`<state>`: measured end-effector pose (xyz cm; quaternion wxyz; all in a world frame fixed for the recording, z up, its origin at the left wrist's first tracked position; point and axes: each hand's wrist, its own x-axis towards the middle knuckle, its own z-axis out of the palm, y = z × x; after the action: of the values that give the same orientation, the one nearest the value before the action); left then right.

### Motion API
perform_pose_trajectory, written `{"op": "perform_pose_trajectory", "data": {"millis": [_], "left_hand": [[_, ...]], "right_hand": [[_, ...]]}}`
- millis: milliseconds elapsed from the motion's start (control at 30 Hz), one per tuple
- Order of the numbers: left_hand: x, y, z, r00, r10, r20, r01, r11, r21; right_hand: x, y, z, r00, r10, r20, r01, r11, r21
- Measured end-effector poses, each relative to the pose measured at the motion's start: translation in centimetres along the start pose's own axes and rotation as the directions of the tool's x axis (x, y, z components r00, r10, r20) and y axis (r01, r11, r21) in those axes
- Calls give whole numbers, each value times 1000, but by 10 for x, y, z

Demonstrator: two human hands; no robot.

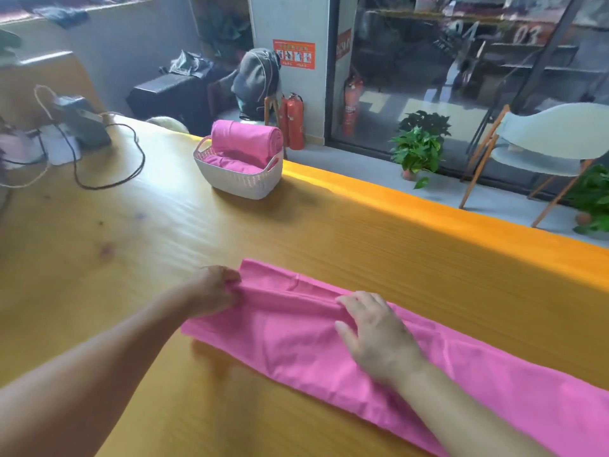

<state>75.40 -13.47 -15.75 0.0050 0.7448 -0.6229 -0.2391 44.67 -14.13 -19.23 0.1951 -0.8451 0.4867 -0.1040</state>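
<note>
"Progress on the pink cloth (296, 344)?"

"Early, I'd judge. It lies as a long strip across the near part of the yellow table (131, 245), and the only work showing is a raised ridge in the fabric between the two hands, near the strip's left end (a fold or the start of a roll, I cannot tell which)."

"And the hands?"

"The left hand (214, 290) has its fingers curled and pinches the left end of that ridge. The right hand (372, 331) lies on the cloth with fingers fairly straight, tips pressing at the ridge; it grasps nothing."

"What's left, then?"

"Nearly everything. The strip runs flat off the lower right edge of the view, so its whole length has yet to be wound up."

"And afterwards?"

"Probably the white basket (237, 184), well apart further up the table. It holds a finished pink roll (245, 140) atop more pink fabric, so this one likely joins them."
</note>
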Motion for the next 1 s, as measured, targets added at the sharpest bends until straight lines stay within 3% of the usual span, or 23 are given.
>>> {"op": "perform_pose_trajectory", "data": {"millis": [133, 267, 400, 533, 733, 867, 1000], "left_hand": [[8, -7, -12, 998, -70, -11, 60, 921, -385], [22, -4, -11, 990, -63, -123, -12, 848, -529], [47, -1, 1, 976, -98, -193, 5, 901, -435], [61, -6, 17, 958, -193, -211, 113, 934, -339], [69, -9, 16, 958, -140, -250, 49, 939, -341], [74, -11, 6, 974, -104, -200, 12, 910, -413], [78, -15, 3, 993, -102, -61, 83, 963, -256]], "right_hand": [[39, -23, 7, 988, 54, 142, -45, 997, -65], [48, -12, -8, 952, 199, 233, -178, 978, -109], [67, 3, -22, 944, 282, 172, -286, 958, -5], [69, 22, -26, 906, 366, 212, -360, 930, -68], [53, 46, -33, 901, 387, 197, -377, 922, -89], [58, 51, -35, 910, 350, 221, -325, 935, -145], [64, 60, -39, 875, 393, 281, -375, 919, -118]]}}
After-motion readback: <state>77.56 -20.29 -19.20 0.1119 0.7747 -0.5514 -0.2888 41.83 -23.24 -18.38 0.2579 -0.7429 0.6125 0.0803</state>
